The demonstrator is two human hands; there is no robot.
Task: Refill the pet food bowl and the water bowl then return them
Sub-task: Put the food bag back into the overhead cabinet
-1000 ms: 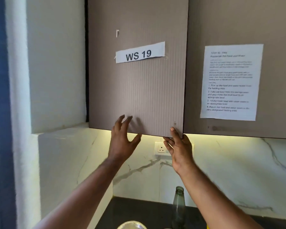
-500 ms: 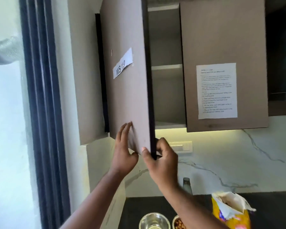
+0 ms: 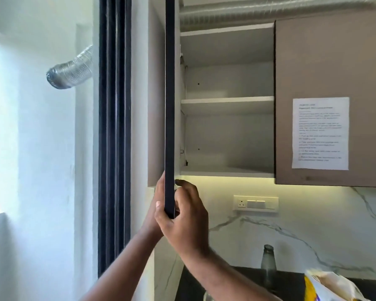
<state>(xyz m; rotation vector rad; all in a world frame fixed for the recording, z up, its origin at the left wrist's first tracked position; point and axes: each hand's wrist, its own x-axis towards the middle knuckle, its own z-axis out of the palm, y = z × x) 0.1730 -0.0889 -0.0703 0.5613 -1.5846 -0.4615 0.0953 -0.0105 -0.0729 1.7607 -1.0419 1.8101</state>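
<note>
The left cabinet door stands swung wide open, seen edge-on. My right hand grips its lower corner from the right, thumb on the near edge. My left hand presses flat on the door's outer face, mostly hidden behind the door. Inside, the cabinet shows two bare white shelves. An open yellow and white pet food bag sits at the bottom right on the black counter. A sliver of a steel bowl rim shows at the bottom edge beside my right forearm.
A green glass bottle stands on the counter by the marble backsplash. The right cabinet door is closed, with an instruction sheet taped on. A socket panel sits under the cabinet. A silver duct and dark window frame lie left.
The cabinet door went from closed to fully open, swinging left. Both hands followed its lower corner. The view shifted left and up, so the two bowls dropped almost out of sight.
</note>
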